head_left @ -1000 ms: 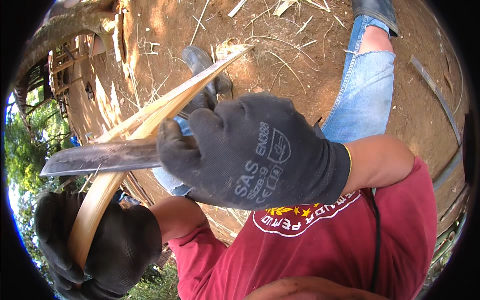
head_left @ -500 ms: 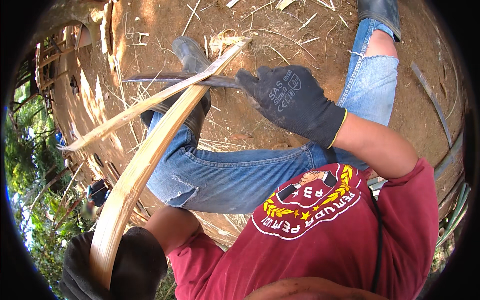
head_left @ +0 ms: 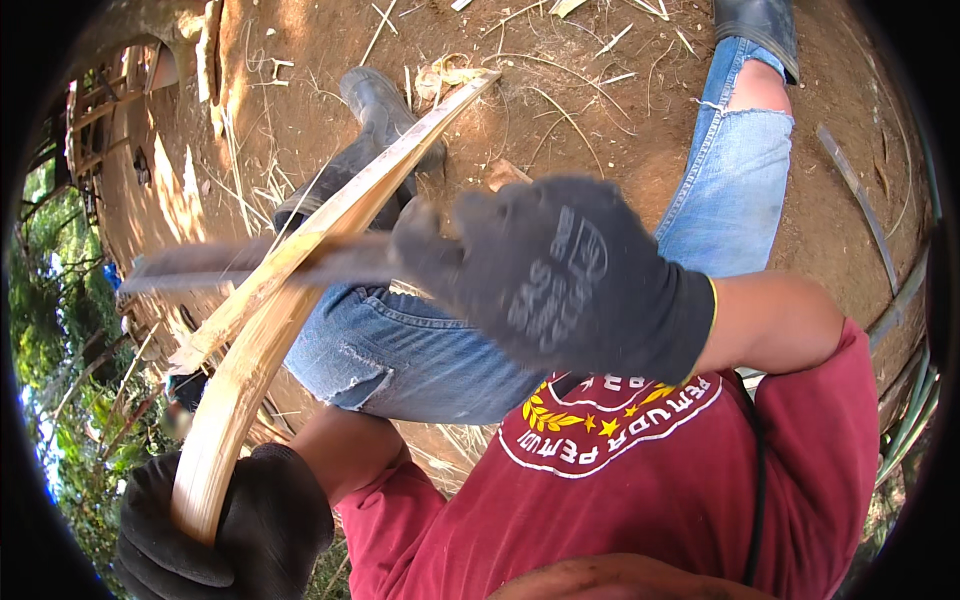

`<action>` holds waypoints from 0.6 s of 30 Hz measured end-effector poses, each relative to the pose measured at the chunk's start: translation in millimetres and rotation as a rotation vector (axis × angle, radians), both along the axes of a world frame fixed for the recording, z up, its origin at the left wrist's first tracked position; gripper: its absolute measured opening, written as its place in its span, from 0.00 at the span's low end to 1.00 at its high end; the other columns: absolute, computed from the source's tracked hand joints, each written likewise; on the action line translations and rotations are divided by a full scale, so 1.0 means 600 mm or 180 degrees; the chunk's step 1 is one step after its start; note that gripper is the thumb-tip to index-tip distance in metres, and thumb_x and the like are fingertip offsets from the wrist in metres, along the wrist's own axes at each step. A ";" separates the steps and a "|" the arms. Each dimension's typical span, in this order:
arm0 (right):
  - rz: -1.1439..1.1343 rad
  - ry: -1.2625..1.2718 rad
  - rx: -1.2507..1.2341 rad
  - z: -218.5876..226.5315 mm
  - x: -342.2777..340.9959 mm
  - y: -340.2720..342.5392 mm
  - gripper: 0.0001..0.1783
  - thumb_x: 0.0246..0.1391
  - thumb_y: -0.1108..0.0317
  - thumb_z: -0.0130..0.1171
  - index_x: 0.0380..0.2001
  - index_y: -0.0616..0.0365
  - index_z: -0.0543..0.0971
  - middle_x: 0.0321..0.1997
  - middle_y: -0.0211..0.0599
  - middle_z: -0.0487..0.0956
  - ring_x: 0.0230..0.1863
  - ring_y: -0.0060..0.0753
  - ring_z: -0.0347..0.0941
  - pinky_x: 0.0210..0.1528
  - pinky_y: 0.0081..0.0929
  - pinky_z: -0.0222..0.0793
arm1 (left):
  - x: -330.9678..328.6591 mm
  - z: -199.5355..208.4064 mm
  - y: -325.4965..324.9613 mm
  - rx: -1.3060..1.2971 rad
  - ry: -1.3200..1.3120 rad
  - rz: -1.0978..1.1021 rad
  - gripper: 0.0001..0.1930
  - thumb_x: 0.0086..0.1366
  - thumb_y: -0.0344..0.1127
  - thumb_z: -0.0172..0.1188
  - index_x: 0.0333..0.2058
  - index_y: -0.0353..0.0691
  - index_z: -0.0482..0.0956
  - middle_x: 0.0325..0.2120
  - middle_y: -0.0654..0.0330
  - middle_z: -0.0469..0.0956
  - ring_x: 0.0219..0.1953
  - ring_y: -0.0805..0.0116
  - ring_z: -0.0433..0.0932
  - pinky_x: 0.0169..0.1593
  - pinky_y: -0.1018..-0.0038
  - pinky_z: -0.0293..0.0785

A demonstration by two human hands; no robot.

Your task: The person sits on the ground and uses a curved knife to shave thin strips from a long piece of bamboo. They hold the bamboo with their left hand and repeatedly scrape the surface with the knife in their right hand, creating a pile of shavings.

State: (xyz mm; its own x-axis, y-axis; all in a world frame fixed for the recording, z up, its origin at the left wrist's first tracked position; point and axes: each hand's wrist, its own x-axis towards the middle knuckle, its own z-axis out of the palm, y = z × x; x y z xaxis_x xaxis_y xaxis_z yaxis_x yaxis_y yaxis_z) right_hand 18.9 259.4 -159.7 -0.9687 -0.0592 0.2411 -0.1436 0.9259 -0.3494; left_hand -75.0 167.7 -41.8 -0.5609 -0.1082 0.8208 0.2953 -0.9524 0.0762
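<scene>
My left hand (head_left: 275, 510), in a black glove at the lower left, is closed round the near end of a pale split bamboo strip (head_left: 240, 410). The strip slants up and away to the right over my bent leg. My right hand (head_left: 560, 275), also gloved, grips a long machete, its handle hidden in the fist. The machete's blade (head_left: 190, 265), blurred by motion, points left and sits in the split between the main strip and a thinner peeling slat (head_left: 225, 320). Both pieces still meet toward the far tip.
My jeans-clad legs (head_left: 400, 355) and dark rubber boots (head_left: 375, 105) rest on bare soil (head_left: 620, 140) littered with shavings. A flat grey strip (head_left: 860, 205) lies at the right, near several green poles (head_left: 915, 415). Leafy plants (head_left: 60, 400) stand at the left.
My right hand and the machete have moved toward me and left, down along the bamboo strip. The slat's loose end has shifted nearer my left hand, which stays almost still.
</scene>
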 end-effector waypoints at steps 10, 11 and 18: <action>-0.0323 -0.0900 -0.0285 -0.145 -0.013 0.046 0.21 0.57 0.55 0.54 0.48 0.56 0.72 0.26 0.36 0.76 0.26 0.38 0.78 0.23 0.36 0.72 | 0.004 0.015 -0.024 -0.1229 -0.0118 0.0290 0.19 0.73 0.45 0.46 0.20 0.53 0.61 0.14 0.79 0.54 0.14 0.86 0.53 0.19 0.88 0.50; -0.0322 -0.0875 -0.0293 -0.141 -0.013 0.045 0.21 0.56 0.55 0.54 0.49 0.56 0.72 0.26 0.37 0.76 0.25 0.38 0.78 0.23 0.37 0.72 | 0.001 0.014 -0.026 -0.1390 -0.0055 0.0450 0.19 0.73 0.45 0.46 0.20 0.53 0.61 0.14 0.79 0.54 0.14 0.86 0.53 0.19 0.88 0.50; -0.0050 -0.0323 0.0067 -0.039 -0.008 0.008 0.17 0.53 0.61 0.54 0.45 0.56 0.73 0.20 0.30 0.71 0.18 0.28 0.74 0.17 0.35 0.66 | -0.007 0.016 -0.040 -0.1697 -0.0042 0.0588 0.19 0.73 0.44 0.47 0.19 0.53 0.61 0.14 0.79 0.54 0.14 0.86 0.53 0.19 0.87 0.52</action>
State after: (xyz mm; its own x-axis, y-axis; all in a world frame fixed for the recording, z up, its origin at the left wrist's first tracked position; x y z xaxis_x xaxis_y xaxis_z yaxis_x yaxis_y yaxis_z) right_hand 14.1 264.2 -183.1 -0.9889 -0.0478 0.1406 -0.0938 0.9351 -0.3418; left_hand -79.3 143.6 -32.1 -0.5825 0.2223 0.7818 0.4493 -0.7135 0.5376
